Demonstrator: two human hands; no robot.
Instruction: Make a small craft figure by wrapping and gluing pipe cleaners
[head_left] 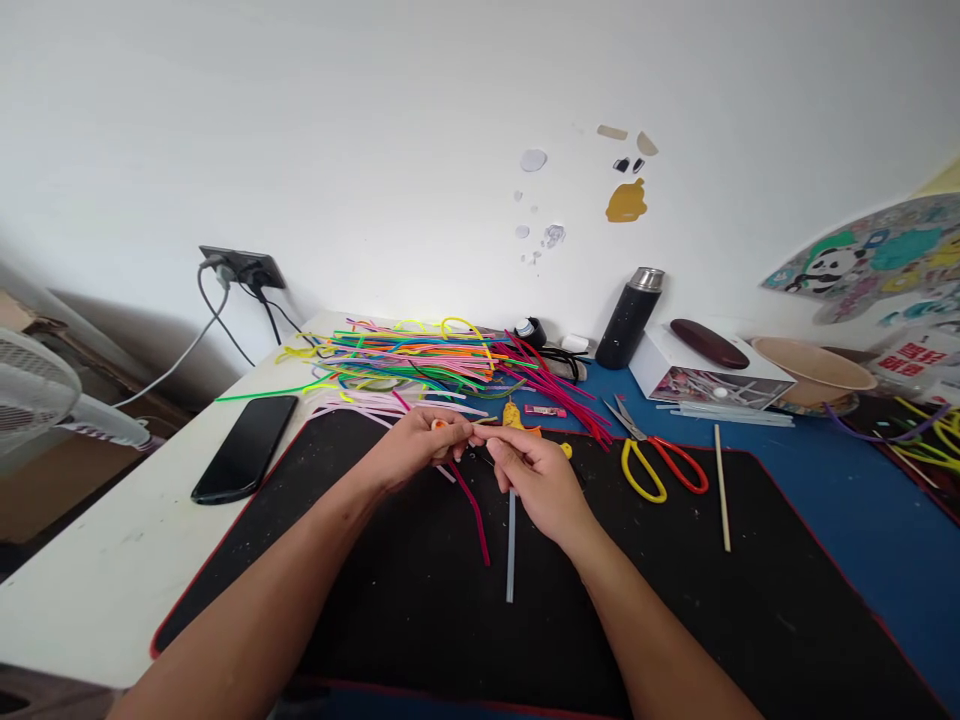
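My left hand (420, 445) and my right hand (536, 475) meet above the black mat (420, 620), thumbs and forefingers pinched together at the tips. From under my left fingers a magenta pipe cleaner (474, 510) hangs down with a bend in it; the hand appears closed on it. A small orange and white bit (439, 425) shows at my left forefinger. What my right fingertips pinch is too small to make out. Just behind the hands lies a yellow glue gun (511, 415), partly hidden. A translucent glue stick (511, 550) extends from below my right hand toward me.
A pile of colourful pipe cleaners (420, 355) lies at the back. Scissors (637, 435) and a wooden stick (721, 490) are on the right, a phone (246, 448) on the left. A black flask (630, 320) and a white box (660, 370) stand against the wall.
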